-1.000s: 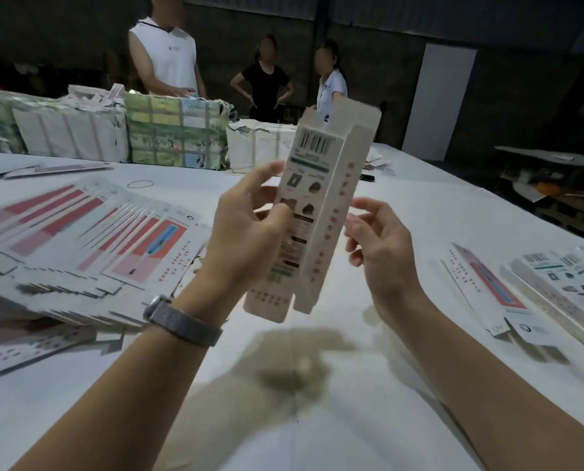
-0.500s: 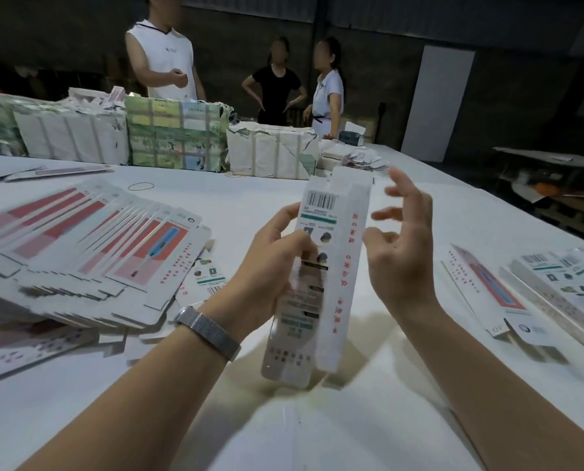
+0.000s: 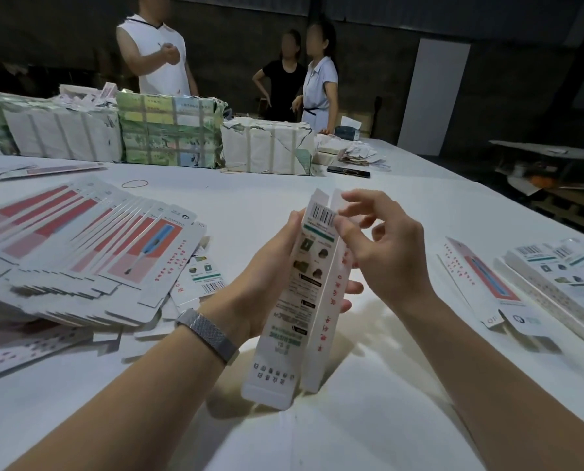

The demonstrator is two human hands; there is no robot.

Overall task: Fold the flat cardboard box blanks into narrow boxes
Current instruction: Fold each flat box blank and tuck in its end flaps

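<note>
**Box stood on end, top flaps being worked**

The box (image 3: 304, 300) has been brought down from mid-air and is now stood upright with its lower end on the table (image 3: 419, 205), squared into a narrow tube. Since half a second ago the right hand (image 3: 382, 253) has been moved from beside the tube to its top end, so closing the top flaps is judged to be the step in hand. The box is white, with a barcode and small pictures on the face toward the camera and red characters down its side panel; the top flaps are seen open. It is gripped around its middle by the left hand (image 3: 267, 283). The top edge is touched by the right thumb, the other fingers being loosely spread. Flat blanks (image 3: 90, 256) are fanned out to the left; finished boxes (image 3: 555, 277) are laid to the right.
</note>
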